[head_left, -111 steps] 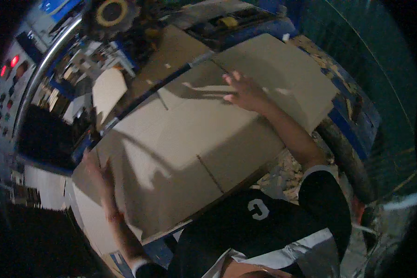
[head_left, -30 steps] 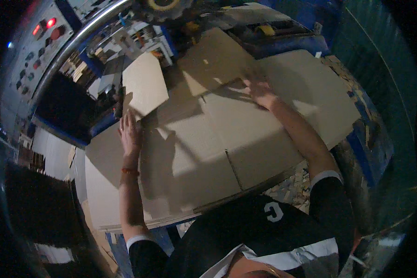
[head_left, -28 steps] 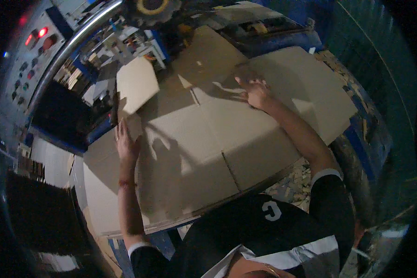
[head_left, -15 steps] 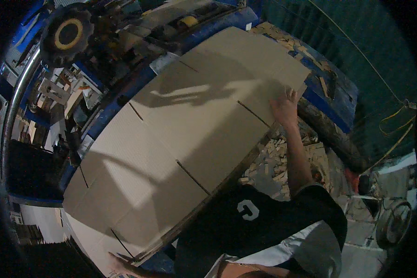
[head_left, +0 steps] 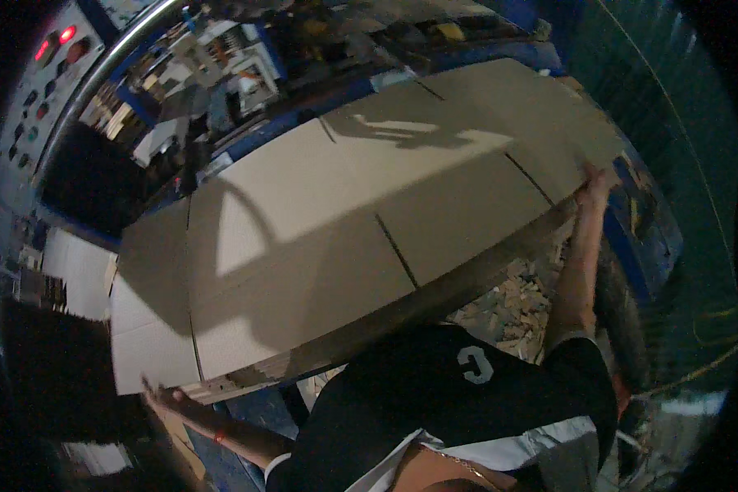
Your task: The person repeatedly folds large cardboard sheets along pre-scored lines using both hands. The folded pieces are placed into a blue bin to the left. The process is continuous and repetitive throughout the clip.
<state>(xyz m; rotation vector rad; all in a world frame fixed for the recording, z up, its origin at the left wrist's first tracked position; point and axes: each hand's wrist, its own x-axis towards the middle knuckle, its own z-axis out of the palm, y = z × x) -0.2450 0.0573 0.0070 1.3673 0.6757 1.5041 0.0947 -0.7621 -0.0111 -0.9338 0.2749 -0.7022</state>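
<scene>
A large flat cardboard sheet (head_left: 303,238), light brown with dark slots and crease lines, lies slantwise across the machine bed in front of me. My left hand (head_left: 170,399) is at its near left corner, closed on the edge, with one fingertip showing above it. At the sheet's right end, my right hand (head_left: 596,182) grips the near edge, the arm stretched out. Part of each hand's fingers is hidden by the sheet or smeared. Under the near edge runs a dark brown ledge (head_left: 336,348).
Cardboard scraps (head_left: 508,307) heap below the near edge. A control panel (head_left: 37,107) with buttons and red lights stands far left, beside a curved metal rail (head_left: 98,66). Blue machine frame (head_left: 648,238) lies at right, before a green corrugated wall (head_left: 672,107).
My view has swung left, bringing the control panel into sight. The left hand has come further into view at the sheet's corner; the right hand is now nearer its right end.
</scene>
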